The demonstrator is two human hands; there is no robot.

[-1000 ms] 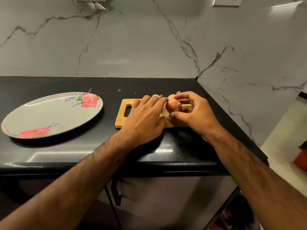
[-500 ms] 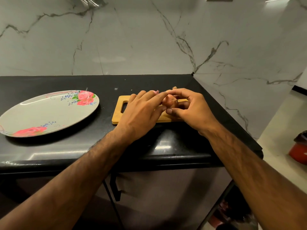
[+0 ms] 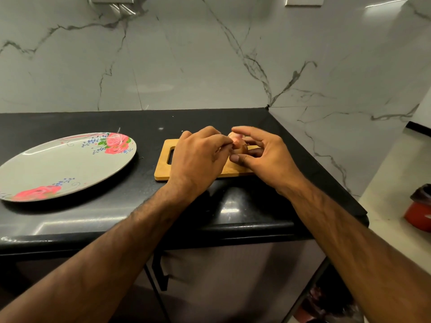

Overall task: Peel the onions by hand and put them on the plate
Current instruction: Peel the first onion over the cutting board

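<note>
The left hand (image 3: 198, 157) pinches the left side of a small reddish-brown onion (image 3: 238, 144). The right hand (image 3: 263, 157) clamps it, thumb nearest and arched fingers beyond, above a rectangular wooden cutting board (image 3: 162, 171). Its long axis tilts up and away, pinker end farthest. A floral oval plate (image 3: 58, 164) lies well left of the fingers.

Both bare forearms reach forward, converging. The right hand (image 3: 265, 157) cups the onion (image 3: 238, 145) between thumb and arched fingers; the left hand (image 3: 200, 157), knuckles up, pinches at its left side with curled fingertips
</note>
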